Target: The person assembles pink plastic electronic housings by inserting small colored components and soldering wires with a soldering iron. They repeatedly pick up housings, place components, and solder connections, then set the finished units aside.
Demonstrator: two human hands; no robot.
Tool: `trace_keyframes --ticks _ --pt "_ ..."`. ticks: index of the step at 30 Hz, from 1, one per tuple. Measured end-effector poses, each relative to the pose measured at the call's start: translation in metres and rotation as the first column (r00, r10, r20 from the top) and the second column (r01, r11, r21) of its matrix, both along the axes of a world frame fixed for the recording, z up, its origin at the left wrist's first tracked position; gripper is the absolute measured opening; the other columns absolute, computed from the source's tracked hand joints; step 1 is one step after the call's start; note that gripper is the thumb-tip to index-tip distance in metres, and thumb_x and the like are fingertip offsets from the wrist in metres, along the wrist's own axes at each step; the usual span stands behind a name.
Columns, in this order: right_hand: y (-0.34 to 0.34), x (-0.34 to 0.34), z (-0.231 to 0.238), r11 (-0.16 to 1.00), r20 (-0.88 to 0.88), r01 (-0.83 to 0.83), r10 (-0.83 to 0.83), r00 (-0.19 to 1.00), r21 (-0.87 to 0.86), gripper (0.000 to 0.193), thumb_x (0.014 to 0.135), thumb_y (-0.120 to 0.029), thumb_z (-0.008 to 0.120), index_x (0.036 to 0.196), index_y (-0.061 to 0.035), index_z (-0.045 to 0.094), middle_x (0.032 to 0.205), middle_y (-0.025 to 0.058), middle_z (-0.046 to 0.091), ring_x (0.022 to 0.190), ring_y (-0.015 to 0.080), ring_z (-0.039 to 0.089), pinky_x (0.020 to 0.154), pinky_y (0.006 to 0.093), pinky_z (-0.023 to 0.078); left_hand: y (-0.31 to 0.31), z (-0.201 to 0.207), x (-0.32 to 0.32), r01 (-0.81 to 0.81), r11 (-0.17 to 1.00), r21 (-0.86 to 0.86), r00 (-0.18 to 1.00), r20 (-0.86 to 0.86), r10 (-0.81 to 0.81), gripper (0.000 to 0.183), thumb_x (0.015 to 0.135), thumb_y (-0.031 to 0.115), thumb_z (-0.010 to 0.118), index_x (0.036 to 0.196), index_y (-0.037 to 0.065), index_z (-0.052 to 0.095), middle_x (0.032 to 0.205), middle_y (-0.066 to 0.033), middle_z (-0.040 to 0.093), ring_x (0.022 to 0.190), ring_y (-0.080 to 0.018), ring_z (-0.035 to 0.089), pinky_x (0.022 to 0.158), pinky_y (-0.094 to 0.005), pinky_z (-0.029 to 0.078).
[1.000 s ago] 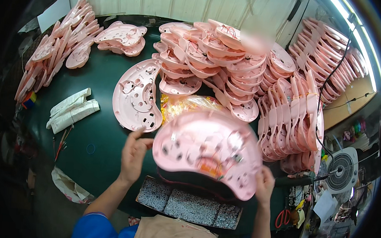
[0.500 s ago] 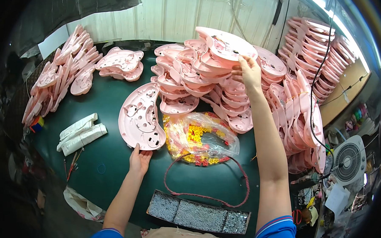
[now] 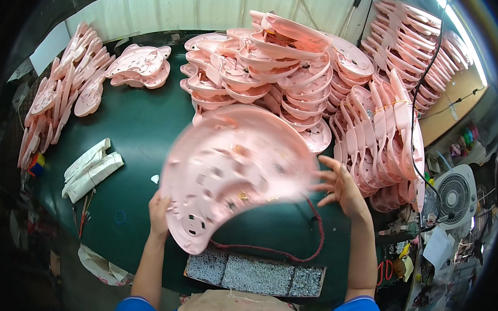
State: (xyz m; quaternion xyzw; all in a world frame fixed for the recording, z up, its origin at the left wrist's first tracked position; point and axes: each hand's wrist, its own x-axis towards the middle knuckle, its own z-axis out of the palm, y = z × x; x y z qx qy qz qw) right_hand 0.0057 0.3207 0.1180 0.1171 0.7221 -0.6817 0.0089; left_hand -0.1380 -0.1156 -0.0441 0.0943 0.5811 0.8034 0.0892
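A pink curved plastic shell (image 3: 243, 161), shaped like a fat crescent, is held up over the table, blurred by motion. Moulded posts and holes show on its inner face. Along its lower left edge, my left hand (image 3: 159, 214) is closed with the thumb on the rim. Off the opposite end, my right hand (image 3: 343, 188) has its fingers spread, close to the rim and apparently not gripping it. Behind the held piece rise stacks of similar pink shells (image 3: 236, 71). The bag of small yellow and red parts is hidden by the shell.
Near my body lies a long box of small metal parts (image 3: 255, 274), with a dark red cord loop (image 3: 319, 236) beyond it. White wrapped bundles (image 3: 95, 171) rest at left, below more pink pieces (image 3: 68, 86). Upright shells (image 3: 380, 139) and a fan (image 3: 457, 192) stand at right.
The shell in my left hand has been lifted and tilted over the middle. My right hand has come down from the far stack to beside its right end.
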Motion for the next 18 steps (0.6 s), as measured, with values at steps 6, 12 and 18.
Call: trace_keyframes --ticks 6,12,18 --pt "0.004 0.043 -0.031 0.839 0.166 -0.241 0.182 0.969 0.488 0.068 0.101 -0.045 0.065 0.151 -0.0031 0.045 0.109 0.0177 0.073 0.088 0.0182 0.071 0.077 0.0345 0.056 0.081 0.064 -0.019 0.396 0.778 -0.488 0.852 -0.120 -0.509 0.034 0.100 0.011 0.060 0.130 -0.002 0.068 0.100 -0.0071 0.073 0.090 -0.0127 0.067 0.079 -0.0303 0.054" --pt "0.012 0.046 -0.054 0.651 0.063 -0.033 -0.023 0.998 0.758 0.038 0.094 -0.029 0.071 0.118 -0.0003 0.072 0.103 0.0173 0.073 0.091 0.0295 0.073 0.081 0.0402 0.056 0.096 0.029 -0.016 0.010 0.697 -0.717 0.774 -0.435 -0.459 0.027 0.094 0.007 0.066 0.118 -0.001 0.073 0.085 -0.0158 0.066 0.073 -0.0268 0.065 0.069 -0.0359 0.051" --pt "-0.008 -0.048 -0.052 0.689 -0.164 0.076 0.063 0.984 0.721 0.028 0.091 -0.022 0.069 0.107 0.0000 0.075 0.101 0.0198 0.074 0.089 0.0368 0.073 0.079 0.0446 0.057 0.106 0.038 -0.018 -0.062 0.640 -0.766 0.736 -0.468 -0.488 0.021 0.092 0.011 0.068 0.110 0.003 0.075 0.088 -0.0161 0.068 0.078 -0.0343 0.068 0.071 -0.0427 0.054"
